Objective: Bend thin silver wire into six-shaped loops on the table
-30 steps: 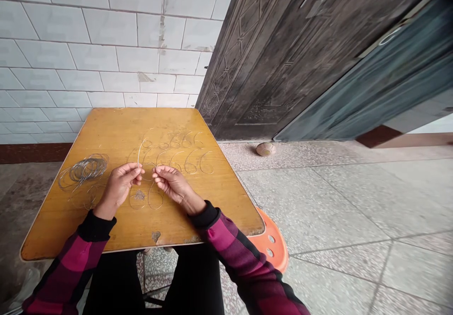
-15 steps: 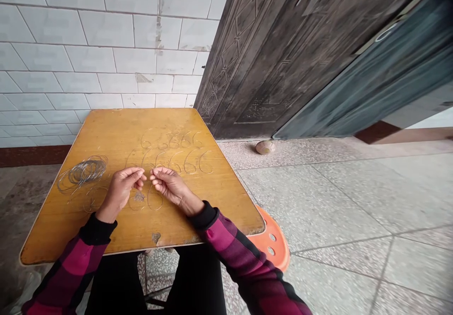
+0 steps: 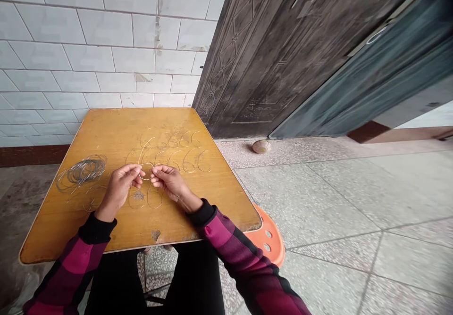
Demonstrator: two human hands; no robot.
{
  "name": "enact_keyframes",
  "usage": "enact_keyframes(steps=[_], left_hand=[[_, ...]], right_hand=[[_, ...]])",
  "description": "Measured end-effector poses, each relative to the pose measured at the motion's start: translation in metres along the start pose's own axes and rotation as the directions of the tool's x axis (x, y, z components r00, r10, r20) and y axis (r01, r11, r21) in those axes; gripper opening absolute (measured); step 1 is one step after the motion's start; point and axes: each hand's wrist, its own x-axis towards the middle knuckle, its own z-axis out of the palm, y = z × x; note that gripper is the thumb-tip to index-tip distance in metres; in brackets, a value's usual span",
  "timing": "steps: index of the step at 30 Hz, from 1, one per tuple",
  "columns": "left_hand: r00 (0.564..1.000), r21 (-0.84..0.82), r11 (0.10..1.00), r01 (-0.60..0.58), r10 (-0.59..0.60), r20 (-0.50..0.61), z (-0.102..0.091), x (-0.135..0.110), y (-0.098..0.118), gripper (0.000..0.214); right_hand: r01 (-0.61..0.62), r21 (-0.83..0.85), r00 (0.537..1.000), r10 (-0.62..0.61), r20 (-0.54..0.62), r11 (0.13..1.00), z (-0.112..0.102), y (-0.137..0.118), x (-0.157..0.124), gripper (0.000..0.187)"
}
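Between my hands, above the table, is a thin wire (image 3: 140,152) bent into a loop with a long curved tail, like a figure six. My left hand (image 3: 123,183) pinches it at the left of the loop, thumb against forefinger. On the loop's right side, my right hand (image 3: 170,180) pinches it too. Beyond and around my hands lie several wires bent into the same shape, such as a bent wire (image 3: 204,169) at the right end of the near row. Another bent wire (image 3: 155,207) rests just below my hands. A tangled coil of wire (image 3: 85,171) lies left of my left hand.
The yellow wooden table (image 3: 219,216) has a worn front edge. An orange stool (image 3: 274,239) is partly under its right corner. A tiled wall (image 3: 106,60) and a dark carved door (image 3: 262,70) stand behind. A round object (image 3: 261,146) sits on the floor by the door.
The wire in my hands has turned, so its loop and long upright tail now show plainly between them. Both hands stay nearly in place, still pinching. The view has shifted slightly.
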Motion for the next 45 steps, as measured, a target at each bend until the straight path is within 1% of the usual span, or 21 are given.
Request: enact_keyframes(steps=[4, 8, 11, 13, 16, 18, 22, 26, 29, 39, 45], left_hand=[[0.999, 0.073, 0.997, -0.039, 0.040, -0.022, -0.003, 0.001, -0.003, 0.030], [0.997, 0.138, 0.989, -0.052, 0.060, -0.051, -0.004, 0.003, -0.007, 0.033], [0.997, 0.172, 0.984, -0.054, 0.063, -0.050, -0.004, 0.002, -0.008, 0.032], [0.997, 0.192, 0.979, -0.063, 0.072, -0.038, -0.003, 0.001, -0.008, 0.031], [0.996, 0.217, 0.973, -0.080, 0.085, -0.012, -0.004, 0.001, -0.009, 0.030], [0.996, 0.231, 0.969, -0.086, 0.088, 0.003, -0.004, 0.001, -0.011, 0.029], [0.995, 0.260, 0.961, -0.099, 0.100, 0.011, -0.005, 0.002, -0.014, 0.028], [0.995, 0.283, 0.953, -0.103, 0.103, 0.015, -0.005, 0.003, -0.015, 0.028], [0.994, 0.281, 0.954, -0.105, 0.103, 0.021, -0.005, 0.003, -0.015, 0.027], [0.993, 0.268, 0.956, -0.117, 0.118, 0.013, -0.004, 0.004, -0.012, 0.025], [0.991, 0.250, 0.960, -0.124, 0.131, -0.009, -0.005, 0.004, -0.011, 0.024]], right_hand=[[0.011, 0.000, 1.000, -0.011, -0.015, 1.000, -0.004, -0.005, 0.001, 0.035], [0.073, -0.053, 0.994, -0.077, -0.080, 0.996, -0.019, -0.016, -0.009, 0.035], [0.112, -0.145, 0.979, -0.134, -0.156, 0.983, -0.038, -0.020, -0.029, 0.032], [0.115, -0.211, 0.967, -0.158, -0.200, 0.971, -0.051, -0.018, -0.047, 0.030], [0.086, -0.291, 0.954, -0.163, -0.251, 0.953, -0.066, -0.008, -0.071, 0.029], [0.072, -0.324, 0.945, -0.169, -0.281, 0.943, -0.070, 0.001, -0.081, 0.028], [0.042, -0.422, 0.931, -0.189, -0.313, 0.906, -0.071, 0.014, -0.087, 0.029], [0.006, -0.550, 0.924, -0.214, -0.316, 0.835, -0.068, 0.021, -0.083, 0.024], [-0.011, -0.614, 0.922, -0.230, -0.312, 0.789, -0.067, 0.024, -0.081, 0.021], [-0.011, -0.691, 0.929, -0.248, -0.274, 0.722, -0.065, 0.025, -0.080, 0.017], [-0.006, -0.707, 0.924, -0.266, -0.275, 0.707, -0.063, 0.024, -0.082, 0.013]])
